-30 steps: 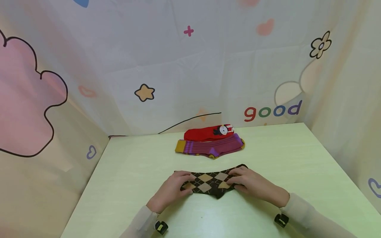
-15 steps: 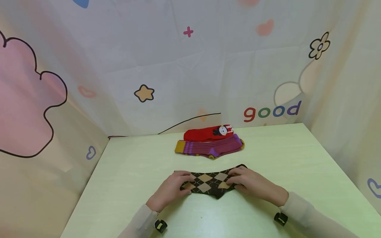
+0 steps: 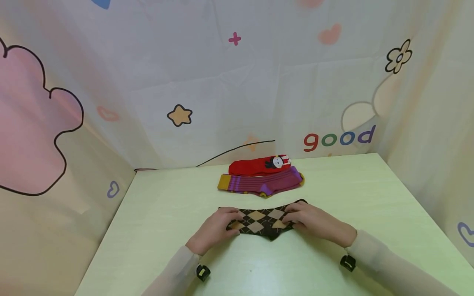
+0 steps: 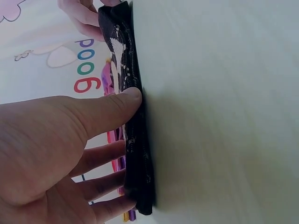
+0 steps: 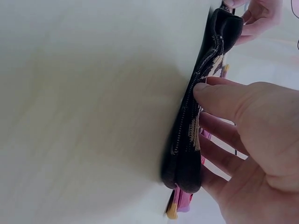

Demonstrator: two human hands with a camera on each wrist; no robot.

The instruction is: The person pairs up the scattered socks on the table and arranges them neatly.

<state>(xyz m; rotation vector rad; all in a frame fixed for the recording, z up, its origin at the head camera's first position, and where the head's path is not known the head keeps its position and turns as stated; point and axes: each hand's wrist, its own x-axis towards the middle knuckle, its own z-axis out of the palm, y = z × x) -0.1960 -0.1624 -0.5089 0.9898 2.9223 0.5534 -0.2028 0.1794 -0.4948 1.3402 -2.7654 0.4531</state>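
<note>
A dark brown argyle pair of socks (image 3: 255, 222) lies flat on the table, stacked, heel toward the near side. My left hand (image 3: 212, 232) rests on the cuff end, fingertips on top and thumb (image 4: 126, 98) against the near edge. At the toe end my right hand (image 3: 322, 222) touches the socks the same way, its thumb (image 5: 205, 95) on the near edge. Two dark toes (image 5: 187, 177) show one on the other in the right wrist view. The fingers of both hands look extended and only slightly bent. Parts of both sock ends are hidden beneath the fingers.
Just beyond lies a purple pair of socks (image 3: 264, 183) with mustard cuffs and toes. Behind it, red socks (image 3: 248, 166) with a cartoon figure touch it, near the back edge. The pale table (image 3: 163, 205) is enclosed by a printed curtain (image 3: 207, 74).
Both hands and the argyle socks have slid slightly away from the body, toward the purple pair, in the last half second. The purple and red socks have stayed put.
</note>
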